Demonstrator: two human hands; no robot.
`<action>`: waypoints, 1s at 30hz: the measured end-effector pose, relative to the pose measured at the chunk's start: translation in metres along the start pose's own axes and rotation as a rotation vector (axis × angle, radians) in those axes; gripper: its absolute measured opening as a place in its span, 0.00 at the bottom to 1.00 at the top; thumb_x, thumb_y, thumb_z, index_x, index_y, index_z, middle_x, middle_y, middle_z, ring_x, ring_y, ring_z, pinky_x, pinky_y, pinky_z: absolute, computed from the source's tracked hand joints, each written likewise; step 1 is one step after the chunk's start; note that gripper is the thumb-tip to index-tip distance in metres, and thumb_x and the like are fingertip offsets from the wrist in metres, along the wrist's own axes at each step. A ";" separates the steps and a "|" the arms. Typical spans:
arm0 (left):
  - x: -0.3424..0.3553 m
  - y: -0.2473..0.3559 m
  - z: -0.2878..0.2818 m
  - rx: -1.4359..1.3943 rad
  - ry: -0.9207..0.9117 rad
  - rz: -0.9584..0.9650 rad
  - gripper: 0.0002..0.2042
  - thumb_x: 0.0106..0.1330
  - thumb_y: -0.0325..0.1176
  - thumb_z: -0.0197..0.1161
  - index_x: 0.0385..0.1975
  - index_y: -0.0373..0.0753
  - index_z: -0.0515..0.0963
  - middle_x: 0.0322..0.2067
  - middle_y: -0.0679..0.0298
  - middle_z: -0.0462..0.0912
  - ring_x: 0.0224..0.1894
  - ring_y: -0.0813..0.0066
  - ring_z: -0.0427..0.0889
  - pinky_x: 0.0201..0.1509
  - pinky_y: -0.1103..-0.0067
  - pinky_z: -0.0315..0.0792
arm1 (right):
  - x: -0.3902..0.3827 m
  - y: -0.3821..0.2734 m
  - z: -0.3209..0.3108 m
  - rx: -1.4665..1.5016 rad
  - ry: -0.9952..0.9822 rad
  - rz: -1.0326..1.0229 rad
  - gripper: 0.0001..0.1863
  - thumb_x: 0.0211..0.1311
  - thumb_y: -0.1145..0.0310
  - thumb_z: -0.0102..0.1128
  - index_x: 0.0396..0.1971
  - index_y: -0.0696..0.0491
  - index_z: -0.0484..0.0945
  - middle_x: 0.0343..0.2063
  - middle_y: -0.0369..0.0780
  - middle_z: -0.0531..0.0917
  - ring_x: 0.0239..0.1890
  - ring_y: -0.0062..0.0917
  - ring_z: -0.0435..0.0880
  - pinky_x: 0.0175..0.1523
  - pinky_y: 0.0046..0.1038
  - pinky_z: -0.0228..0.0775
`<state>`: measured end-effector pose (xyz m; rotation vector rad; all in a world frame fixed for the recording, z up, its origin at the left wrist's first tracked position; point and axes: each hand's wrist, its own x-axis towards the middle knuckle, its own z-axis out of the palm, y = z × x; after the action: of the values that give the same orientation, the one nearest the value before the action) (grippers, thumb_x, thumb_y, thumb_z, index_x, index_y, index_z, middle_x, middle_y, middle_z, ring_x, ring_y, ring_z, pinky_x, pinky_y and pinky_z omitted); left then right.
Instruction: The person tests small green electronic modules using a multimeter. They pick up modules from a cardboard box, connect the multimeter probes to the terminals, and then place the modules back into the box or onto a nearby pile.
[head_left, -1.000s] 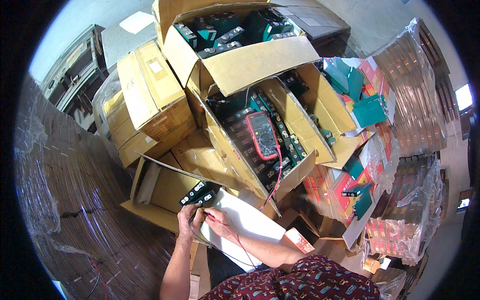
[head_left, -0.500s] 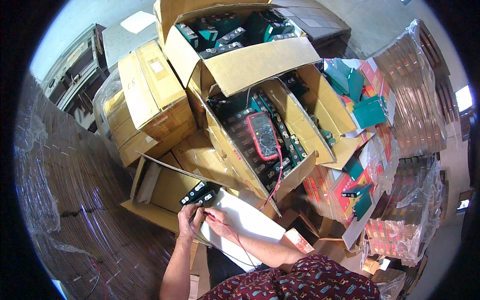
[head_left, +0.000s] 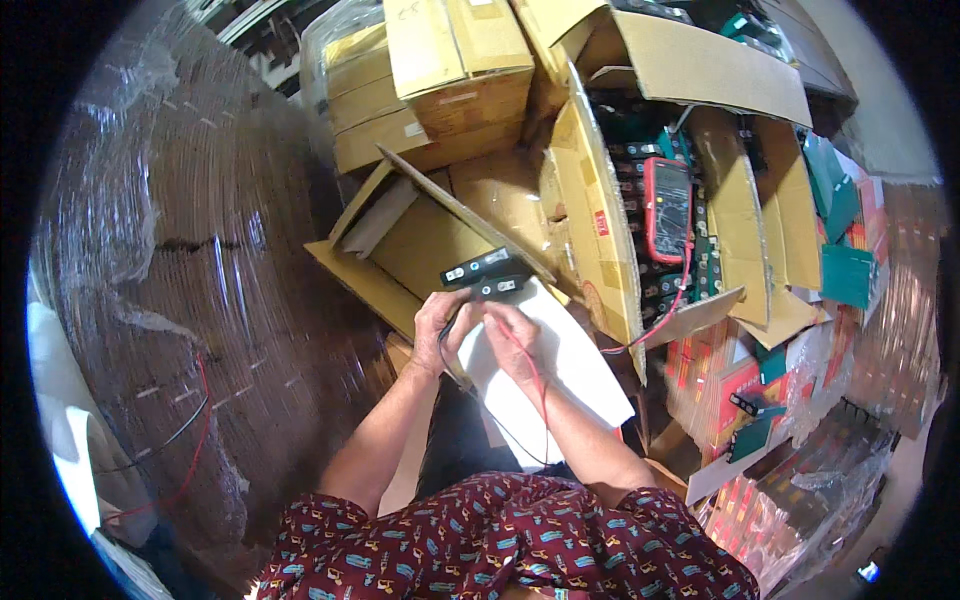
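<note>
Just in front of me, my left hand [head_left: 438, 330] is closed on a black test lead [head_left: 478, 392]. Close beside it on the right, my right hand [head_left: 512, 342] is pinched round a red test lead [head_left: 520, 350]. Both sets of fingertips are at two dark battery cells, a farther one [head_left: 462, 274] and a nearer one [head_left: 505, 286], with metal terminals on top. The probe tips are hidden by fingers, so contact with the terminals cannot be made out. A red-framed multimeter [head_left: 669, 212] lies on cells in the open carton to the right, its red lead hanging over the edge.
A white board [head_left: 570, 360] lies under my right hand. Left of the cells stands an open carton [head_left: 400, 245]. The carton of cells [head_left: 590, 190] is at right, with closed cartons [head_left: 465, 60] behind. Plastic-wrapped cardboard stacks [head_left: 190, 300] rise at left; green cells [head_left: 850, 275] lie far right.
My view has swung left and downward, so cartons and multimeter appear farther right and higher. Both hands stay closed on the leads beside the two cells.
</note>
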<state>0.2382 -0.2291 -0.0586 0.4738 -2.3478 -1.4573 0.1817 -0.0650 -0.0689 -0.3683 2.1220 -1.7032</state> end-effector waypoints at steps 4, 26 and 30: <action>-0.019 -0.004 -0.002 0.025 0.138 -0.187 0.12 0.67 0.28 0.69 0.48 0.34 0.86 0.37 0.54 0.88 0.39 0.59 0.86 0.47 0.69 0.79 | 0.009 -0.009 -0.006 0.005 0.028 0.008 0.12 0.70 0.73 0.66 0.50 0.61 0.86 0.40 0.43 0.91 0.42 0.22 0.89 0.47 0.26 0.81; -0.020 -0.021 0.004 0.106 0.166 -0.160 0.14 0.66 0.27 0.71 0.51 0.35 0.84 0.38 0.54 0.87 0.41 0.57 0.85 0.48 0.67 0.79 | 0.024 -0.013 0.007 0.007 -0.014 -0.039 0.16 0.70 0.75 0.64 0.55 0.61 0.84 0.46 0.46 0.89 0.46 0.27 0.89 0.50 0.28 0.81; -0.019 -0.025 0.007 0.128 0.170 -0.124 0.14 0.67 0.28 0.71 0.51 0.35 0.84 0.37 0.55 0.86 0.39 0.62 0.86 0.46 0.71 0.79 | 0.028 -0.010 0.001 -0.007 0.029 -0.048 0.16 0.70 0.75 0.64 0.55 0.62 0.84 0.47 0.46 0.89 0.47 0.28 0.89 0.51 0.28 0.81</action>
<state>0.2547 -0.2257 -0.0855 0.7585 -2.3194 -1.2669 0.1567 -0.0803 -0.0630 -0.4019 2.1568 -1.7389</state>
